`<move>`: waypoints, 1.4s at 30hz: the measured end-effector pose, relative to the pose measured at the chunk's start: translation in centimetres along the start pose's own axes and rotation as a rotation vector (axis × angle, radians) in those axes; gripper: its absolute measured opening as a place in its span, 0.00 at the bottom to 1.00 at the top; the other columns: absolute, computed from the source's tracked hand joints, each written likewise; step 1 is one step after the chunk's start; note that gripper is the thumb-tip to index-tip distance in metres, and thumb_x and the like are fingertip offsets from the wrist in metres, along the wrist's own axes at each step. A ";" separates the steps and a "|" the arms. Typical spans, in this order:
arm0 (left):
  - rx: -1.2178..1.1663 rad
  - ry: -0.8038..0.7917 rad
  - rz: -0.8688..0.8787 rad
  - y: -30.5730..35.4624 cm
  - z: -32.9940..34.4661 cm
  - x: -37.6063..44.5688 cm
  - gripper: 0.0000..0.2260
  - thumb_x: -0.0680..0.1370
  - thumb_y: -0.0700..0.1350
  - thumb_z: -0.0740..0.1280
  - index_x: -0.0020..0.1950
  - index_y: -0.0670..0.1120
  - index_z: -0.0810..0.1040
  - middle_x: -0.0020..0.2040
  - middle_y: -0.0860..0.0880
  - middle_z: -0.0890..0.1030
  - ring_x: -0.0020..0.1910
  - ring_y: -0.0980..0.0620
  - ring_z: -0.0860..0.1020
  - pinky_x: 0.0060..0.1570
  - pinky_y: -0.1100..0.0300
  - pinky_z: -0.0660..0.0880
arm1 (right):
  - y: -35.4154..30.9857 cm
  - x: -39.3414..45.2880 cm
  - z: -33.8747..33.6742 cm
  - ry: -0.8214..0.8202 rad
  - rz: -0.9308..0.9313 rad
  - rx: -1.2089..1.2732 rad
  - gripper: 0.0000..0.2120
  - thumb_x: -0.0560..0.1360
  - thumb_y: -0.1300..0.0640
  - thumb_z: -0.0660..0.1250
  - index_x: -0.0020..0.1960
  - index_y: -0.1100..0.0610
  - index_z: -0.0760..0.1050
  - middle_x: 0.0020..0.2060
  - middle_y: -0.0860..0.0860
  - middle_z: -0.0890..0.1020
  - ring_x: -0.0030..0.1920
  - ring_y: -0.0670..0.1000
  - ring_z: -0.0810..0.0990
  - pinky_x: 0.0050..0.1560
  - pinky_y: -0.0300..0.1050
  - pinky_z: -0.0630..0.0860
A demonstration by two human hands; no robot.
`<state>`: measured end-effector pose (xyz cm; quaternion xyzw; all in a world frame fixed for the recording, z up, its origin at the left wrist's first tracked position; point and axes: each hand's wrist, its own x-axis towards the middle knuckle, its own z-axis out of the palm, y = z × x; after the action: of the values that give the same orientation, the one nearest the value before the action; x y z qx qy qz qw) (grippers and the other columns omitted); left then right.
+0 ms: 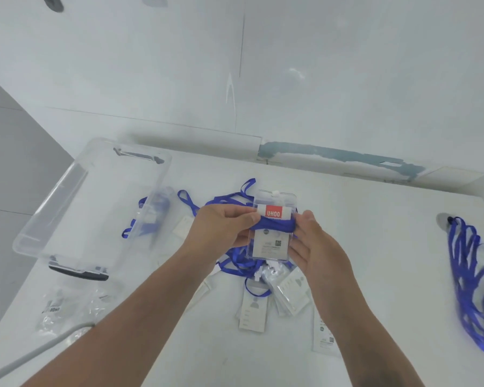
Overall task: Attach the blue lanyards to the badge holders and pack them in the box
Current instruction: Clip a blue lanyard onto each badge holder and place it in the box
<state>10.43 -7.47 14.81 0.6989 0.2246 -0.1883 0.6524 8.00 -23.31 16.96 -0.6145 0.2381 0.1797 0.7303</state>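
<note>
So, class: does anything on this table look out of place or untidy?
Yes. The clear box lies askew, a lanyard trailing over its side. Loose badge holders and cards lie jumbled under both hands, and the wall trim behind is chipped.

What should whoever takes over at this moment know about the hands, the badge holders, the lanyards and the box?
Left hand and right hand: both grip the held badge holder, pinching the blue lanyard wrapped across its middle.
Clear box: open, at the table's left; at least one wrapped holder seems to lie inside, blurred.
Pile of holders, cards and lanyards lies under the hands.
Loose lanyard bunch lies at the far right.
Done: this holder's lanyard looks wound on; whether it is clipped cannot be seen.
Left: put it in the box, then do the pile.
</note>
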 end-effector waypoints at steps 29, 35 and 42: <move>0.049 0.021 0.018 -1.6 -26.1 1.3 0.09 0.80 0.42 0.67 0.41 0.51 0.81 0.43 0.47 0.86 0.41 0.54 0.85 0.47 0.57 0.83 | 7.8 -2.4 27.1 0.114 0.000 -0.027 0.15 0.80 0.39 0.56 0.53 0.43 0.79 0.44 0.37 0.85 0.55 0.40 0.80 0.61 0.41 0.69; 0.077 0.118 -0.001 -2.2 -27.8 1.7 0.10 0.79 0.40 0.66 0.42 0.52 0.81 0.43 0.47 0.86 0.45 0.46 0.85 0.51 0.51 0.82 | 8.9 -1.5 29.8 0.072 -0.011 -0.099 0.16 0.81 0.41 0.57 0.43 0.37 0.81 0.41 0.33 0.84 0.45 0.30 0.79 0.53 0.36 0.68; 0.104 0.201 -0.105 -4.9 -28.6 3.6 0.11 0.80 0.40 0.65 0.40 0.51 0.80 0.42 0.48 0.84 0.43 0.47 0.84 0.55 0.49 0.80 | 9.4 1.0 31.7 0.108 0.156 -0.095 0.18 0.80 0.39 0.56 0.42 0.46 0.78 0.34 0.39 0.82 0.36 0.36 0.77 0.39 0.34 0.67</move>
<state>9.80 21.54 11.04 0.7344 0.3151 -0.1623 0.5788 7.62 9.56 12.91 -0.6369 0.3154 0.2140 0.6702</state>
